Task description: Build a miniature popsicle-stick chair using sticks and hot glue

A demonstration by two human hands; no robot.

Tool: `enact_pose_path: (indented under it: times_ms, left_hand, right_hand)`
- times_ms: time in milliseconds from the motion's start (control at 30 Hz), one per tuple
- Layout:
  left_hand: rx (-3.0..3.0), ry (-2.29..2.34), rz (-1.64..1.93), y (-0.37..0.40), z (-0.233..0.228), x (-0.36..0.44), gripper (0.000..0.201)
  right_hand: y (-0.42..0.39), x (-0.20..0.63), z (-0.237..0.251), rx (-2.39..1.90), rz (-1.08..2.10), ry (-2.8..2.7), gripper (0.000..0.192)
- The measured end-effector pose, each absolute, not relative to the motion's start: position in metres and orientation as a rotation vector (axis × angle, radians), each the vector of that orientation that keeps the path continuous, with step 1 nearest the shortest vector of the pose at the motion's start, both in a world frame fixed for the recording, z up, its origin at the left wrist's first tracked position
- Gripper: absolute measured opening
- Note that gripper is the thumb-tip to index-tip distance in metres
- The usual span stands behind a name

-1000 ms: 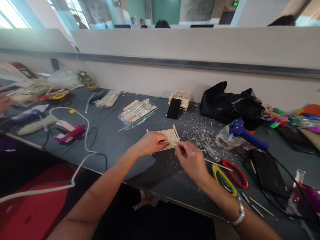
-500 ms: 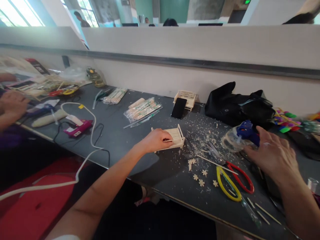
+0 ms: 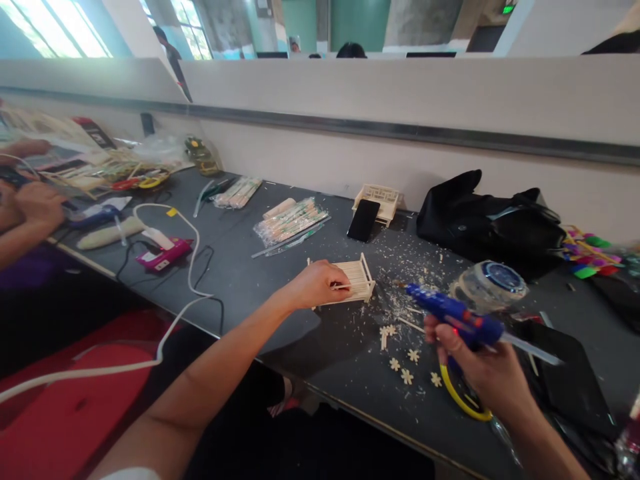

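My left hand (image 3: 324,283) is closed at a miniature bench-like frame (image 3: 359,279) made of thin wooden sticks. A short stick shows at its fingertips; whether it belongs to the frame I cannot tell. My right hand (image 3: 483,363) is wrapped round a blue glue gun (image 3: 450,312), its nozzle pointing left towards the frame and a clear glue stick out of its back. Small wooden flower shapes (image 3: 407,377) lie below the nozzle. Yellow-handled scissors (image 3: 463,393) lie partly hidden under my right hand. Behind the gun stands a clear round jar (image 3: 487,283).
A black phone (image 3: 364,221) leans on a finished-looking small stick chair (image 3: 387,200). Bagged sticks (image 3: 290,221), a black bag (image 3: 490,220) and a pink power strip (image 3: 165,256) with a white cable lie on the dark table. Another person's hands (image 3: 37,203) are at far left.
My right hand has taken hold of the glue gun at the jar and swung it left and forward over the table. My left hand stays at the stick frame.
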State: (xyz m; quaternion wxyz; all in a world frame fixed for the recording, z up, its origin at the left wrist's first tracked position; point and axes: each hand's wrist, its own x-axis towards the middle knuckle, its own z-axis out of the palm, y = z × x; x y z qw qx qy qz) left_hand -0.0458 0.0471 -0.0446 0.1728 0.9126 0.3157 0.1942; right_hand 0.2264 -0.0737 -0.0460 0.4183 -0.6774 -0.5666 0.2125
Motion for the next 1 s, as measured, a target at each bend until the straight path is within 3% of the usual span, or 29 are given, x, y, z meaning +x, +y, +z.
enact_pose_path:
  times_ms: [67, 133, 433, 1000]
  left_hand:
    - [2.556, 0.907, 0.559, 0.046, -0.044, -0.045, 0.025]
    - [2.542, 0.917, 0.557, 0.046, -0.043, -0.045, 0.024]
    - [2.529, 0.921, 0.546, 0.046, -0.043, -0.045, 0.019]
    - [2.544, 0.965, 0.520, 0.045, -0.041, -0.044, 0.018]
  right_hand:
    - [-0.076, 0.209, -0.049, -1.559, 0.799, -1.462, 0.048]
    - [-0.074, 0.196, -0.045, -1.499, 0.866, -1.542, 0.044]
    - [-0.060, 0.176, -0.038, -1.469, 0.784, -1.642, 0.032]
    - [-0.056, 0.172, -0.028, -1.486, 0.770, -1.688, 0.029]
